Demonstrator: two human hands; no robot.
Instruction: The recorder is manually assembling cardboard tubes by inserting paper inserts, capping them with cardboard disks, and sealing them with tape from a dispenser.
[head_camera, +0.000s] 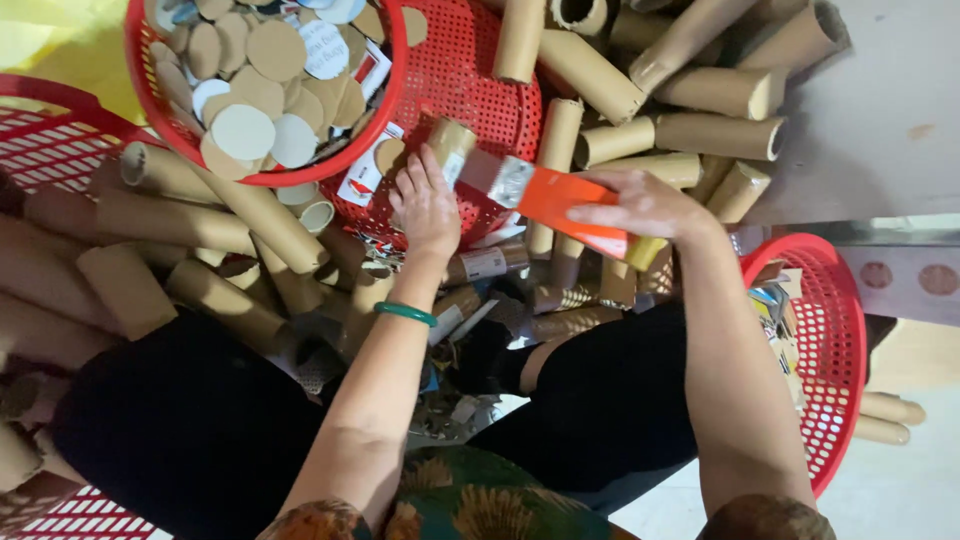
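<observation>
Cardboard tubes (650, 90) are lying heaped across the floor among red mesh baskets, and the person is sitting low with both arms reaching into the pile. Right hand (645, 205) is closing its fingers over an orange flattened carton sleeve (565, 205), gripping it from above. Left hand (427, 205), with a green bangle (405, 313) on the wrist, is curling loosely over a short tube (450, 140) resting on the upturned red basket (470, 80); it seems to be touching rather than gripping, though the fingertips are hidden. Just beside it, 1 round basket of card discs (255, 80) is sitting tilted on the heap, so a nudge could be tipping discs out. Loose tubes underneath could be rolling away, and the sleeve could be slipping from that shallow grip.
</observation>
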